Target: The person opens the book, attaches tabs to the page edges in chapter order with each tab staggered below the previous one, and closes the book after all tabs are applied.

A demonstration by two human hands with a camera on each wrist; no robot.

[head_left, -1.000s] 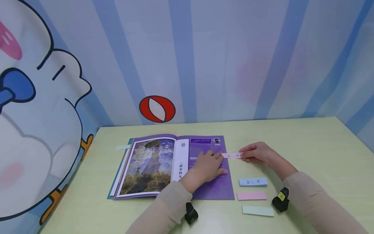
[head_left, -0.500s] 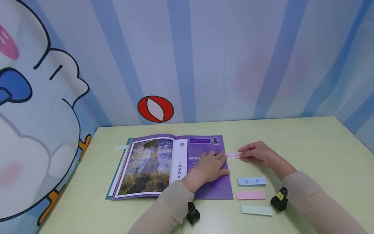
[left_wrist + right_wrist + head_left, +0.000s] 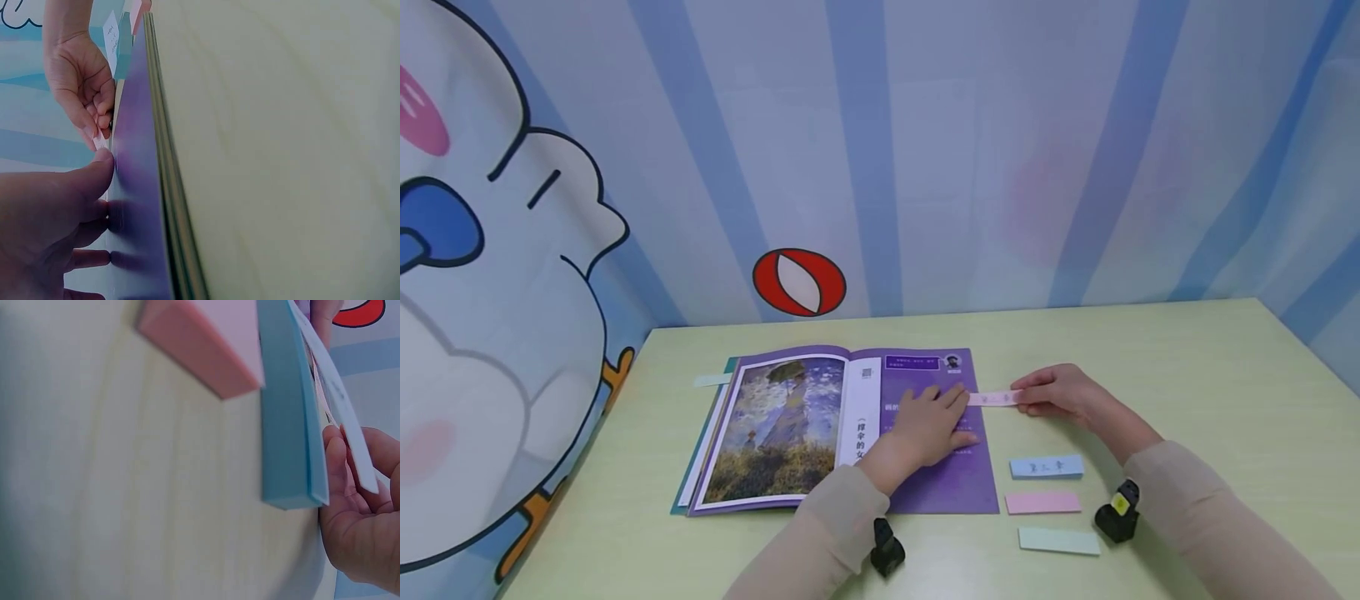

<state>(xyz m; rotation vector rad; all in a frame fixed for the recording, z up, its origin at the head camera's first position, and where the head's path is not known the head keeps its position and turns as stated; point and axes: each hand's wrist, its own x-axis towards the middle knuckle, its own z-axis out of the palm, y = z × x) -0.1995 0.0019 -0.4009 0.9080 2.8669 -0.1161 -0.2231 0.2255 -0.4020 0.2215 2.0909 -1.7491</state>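
Note:
An open book [image 3: 940, 492] lies on the table, a painting of a figure with a parasol on its left page and purple on its right. My left hand [image 3: 921, 429] rests on the purple page with fingers spread, fingertips at the page's right edge. There a pink sticky note strip [image 3: 996, 399] with handwriting sticks out sideways. Its outer end is pinched between thumb and fingers of my right hand [image 3: 1060, 393]. In the left wrist view the strip [image 3: 100, 140] runs between the left thumb and the right fingertips. Its inner end is hidden under the left fingers.
Right of the book lie a blue sticky note pad [image 3: 1047, 467] with handwriting, a pink pad [image 3: 1042, 502] and a pale green pad [image 3: 1058, 541]. A pale tab [image 3: 709, 380] juts from the book's left side. A patterned cloth backdrop [image 3: 970, 167] stands behind the table.
My left hand slid a little right along the strip, then back left, so more of the pink strip shows again. The right hand has kept its pinch in place.

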